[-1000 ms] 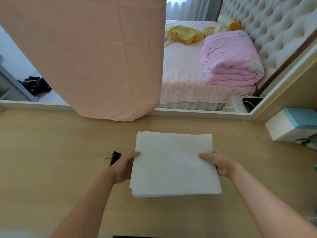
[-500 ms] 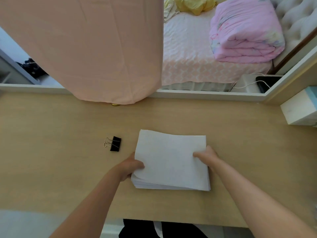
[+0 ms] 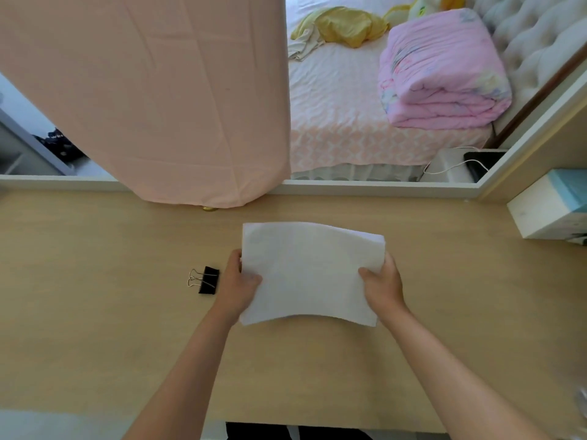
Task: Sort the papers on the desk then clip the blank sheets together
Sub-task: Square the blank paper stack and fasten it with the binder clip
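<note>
The stack of paper [image 3: 309, 274] is in the middle of the tabletop [image 3: 95, 312], held at its two short sides. The left grip [image 3: 238, 287] is closed on the left edge and the right grip [image 3: 382, 287] on the right edge. Each has its thumb on the top sheet and its fingers hidden underneath. The stack humps up between them, and its near edge forms a shallow arch. It looks raised off the tabletop, though I cannot tell whether the far edge rests on it.

The top sheet looks blank. The ones below cannot be seen.

The stack should be light and limp, judging by how easily it bends under a slight inward push. Loose sheets are also smooth against each other, so they probably fan out or skew if the hold slackens. Holding both side edges, as now, suits squaring them up. One-handed, a pinch at the middle of one edge, thumb above and fingers below, would likely keep the sheets from sliding.

The black binder clip [image 3: 206, 280] lies flat on the tabletop just beside the left grip, with its wire handles pointing away from the paper. It is small and rigid with a stiff spring, so it is probably best picked up by the handles and squeezed open.

A white box [image 3: 546, 208] sits at the right end of the tabletop, well apart from the paper.
</note>
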`<state>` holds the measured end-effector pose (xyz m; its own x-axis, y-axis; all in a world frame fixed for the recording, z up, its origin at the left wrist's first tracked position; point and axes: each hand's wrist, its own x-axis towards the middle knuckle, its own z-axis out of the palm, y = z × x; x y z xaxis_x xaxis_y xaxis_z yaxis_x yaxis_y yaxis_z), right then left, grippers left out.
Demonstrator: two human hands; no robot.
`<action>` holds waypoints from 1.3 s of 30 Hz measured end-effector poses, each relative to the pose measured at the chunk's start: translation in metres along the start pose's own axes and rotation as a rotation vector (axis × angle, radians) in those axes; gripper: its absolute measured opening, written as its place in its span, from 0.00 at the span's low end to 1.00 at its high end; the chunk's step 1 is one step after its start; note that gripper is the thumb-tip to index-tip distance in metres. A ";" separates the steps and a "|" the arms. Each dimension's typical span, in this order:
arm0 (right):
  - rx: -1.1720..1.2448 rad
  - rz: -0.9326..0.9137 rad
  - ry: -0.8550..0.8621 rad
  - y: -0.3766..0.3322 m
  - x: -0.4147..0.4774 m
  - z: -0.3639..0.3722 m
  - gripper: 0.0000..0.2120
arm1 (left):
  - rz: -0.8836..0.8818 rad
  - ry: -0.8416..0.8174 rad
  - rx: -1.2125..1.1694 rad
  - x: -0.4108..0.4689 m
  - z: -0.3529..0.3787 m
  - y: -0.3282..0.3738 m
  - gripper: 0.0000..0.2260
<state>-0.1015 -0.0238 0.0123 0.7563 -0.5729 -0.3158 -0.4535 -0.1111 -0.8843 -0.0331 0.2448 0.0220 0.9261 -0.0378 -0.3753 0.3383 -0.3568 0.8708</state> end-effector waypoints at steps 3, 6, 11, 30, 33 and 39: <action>0.148 -0.123 0.036 -0.016 -0.004 -0.003 0.18 | 0.208 0.132 -0.073 -0.010 0.011 0.012 0.24; 0.210 -0.161 -0.015 -0.017 -0.006 -0.010 0.19 | 0.236 0.167 -0.142 -0.017 0.020 0.012 0.26; 0.181 -0.161 -0.042 -0.010 -0.001 -0.031 0.20 | 0.253 0.066 -0.168 -0.013 0.005 0.011 0.31; 0.192 -0.231 0.045 -0.008 -0.002 -0.020 0.19 | 0.227 0.413 -0.459 -0.021 0.032 0.050 0.06; 0.188 -0.228 0.046 -0.007 -0.002 -0.018 0.19 | 0.140 0.468 -0.513 -0.020 0.035 0.058 0.07; 0.129 -0.304 0.040 -0.007 0.001 -0.021 0.23 | 0.212 0.387 -0.478 -0.017 0.031 0.053 0.08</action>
<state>-0.1075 -0.0406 0.0250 0.8275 -0.5611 -0.0194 -0.1446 -0.1797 -0.9730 -0.0357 0.1973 0.0646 0.9439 0.3092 -0.1162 0.0962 0.0792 0.9922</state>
